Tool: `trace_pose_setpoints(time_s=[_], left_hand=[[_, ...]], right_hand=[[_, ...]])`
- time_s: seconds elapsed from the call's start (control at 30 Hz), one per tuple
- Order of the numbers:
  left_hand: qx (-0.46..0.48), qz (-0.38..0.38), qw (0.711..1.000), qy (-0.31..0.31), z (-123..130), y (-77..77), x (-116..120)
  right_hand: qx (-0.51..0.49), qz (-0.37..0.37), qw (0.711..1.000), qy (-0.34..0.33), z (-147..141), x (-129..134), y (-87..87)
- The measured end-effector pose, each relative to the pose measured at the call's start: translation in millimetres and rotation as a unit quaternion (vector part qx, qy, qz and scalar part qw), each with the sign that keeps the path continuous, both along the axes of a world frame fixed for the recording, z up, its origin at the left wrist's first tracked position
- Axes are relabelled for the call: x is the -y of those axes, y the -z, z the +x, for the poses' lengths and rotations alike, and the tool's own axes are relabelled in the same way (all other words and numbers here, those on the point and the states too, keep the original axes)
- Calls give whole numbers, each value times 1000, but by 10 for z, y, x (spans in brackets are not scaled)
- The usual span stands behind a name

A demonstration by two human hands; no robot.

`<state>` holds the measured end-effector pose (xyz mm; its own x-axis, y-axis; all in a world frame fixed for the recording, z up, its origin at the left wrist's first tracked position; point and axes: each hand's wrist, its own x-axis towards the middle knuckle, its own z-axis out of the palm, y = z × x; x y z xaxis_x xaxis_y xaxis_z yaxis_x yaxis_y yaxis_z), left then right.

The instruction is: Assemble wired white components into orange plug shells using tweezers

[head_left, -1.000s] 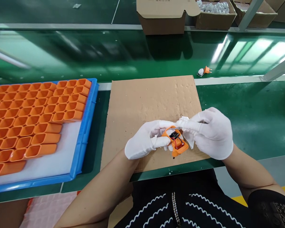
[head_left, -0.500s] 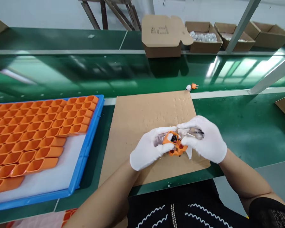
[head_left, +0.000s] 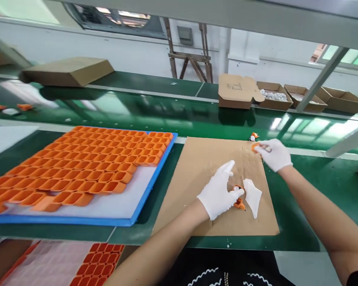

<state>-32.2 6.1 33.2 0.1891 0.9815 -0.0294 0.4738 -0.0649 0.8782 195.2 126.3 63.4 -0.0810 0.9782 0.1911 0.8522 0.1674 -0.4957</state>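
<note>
My right hand [head_left: 276, 155], in a white glove, reaches to the far right corner of the cardboard sheet [head_left: 197, 171]. It pinches a small orange plastic part [head_left: 255, 147], mostly covered by its fingers. Nearer to me, my gloved left hand [head_left: 218, 193] is over the sheet with index finger and thumb spread. An orange plastic housing [head_left: 239, 204] with something white in it lies beside and partly under that thumb. To its right, a white cloth [head_left: 253, 197] rests on the cardboard. Just beyond my right fingertips sits another orange and white piece [head_left: 253, 136].
At left, a blue tray [head_left: 137, 204] carries rows of orange cup-like shells [head_left: 101, 159]. Behind the bench runs a shiny green belt [head_left: 155, 117]. Cardboard boxes [head_left: 238, 93] stand on the far ledge, and a metal post [head_left: 322, 79] rises at the right.
Both hands were together at the orange housing, the right with tweezers and cloth. The right has moved far and right to an orange part; the cloth lies down. The left has loosened; the view has shifted.
</note>
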Motion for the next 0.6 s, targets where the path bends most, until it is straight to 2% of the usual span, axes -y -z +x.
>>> trace_pose_setpoints(time_s=[0.07, 0.13, 0.27, 0.37, 0.43, 0.53, 0.6], left_hand=[[-99, 34, 994, 23, -159, -54, 3], [-197, 57, 977, 51, -376, -30, 13], [-339, 51, 938, 60, -788, 235, 159], [-372, 22, 926, 56, -916, 475, 384], [-374, 27, 926, 43, -927, 574, 532], [-339, 74, 938, 13, -945, 579, 643], [-304, 110, 944, -66, -1031, 487, 617]], right_hand=[[44, -26, 997, 66, 174, -459, -65], [100, -52, 983, 144, 318, -872, -95], [174, -105, 949, 242, 506, -1443, -17], [200, -146, 931, 269, 574, -1650, 98], [209, -156, 928, 268, 571, -1706, 163], [214, -120, 940, 236, 455, -1706, 247], [207, -86, 958, 179, 293, -1682, 317]])
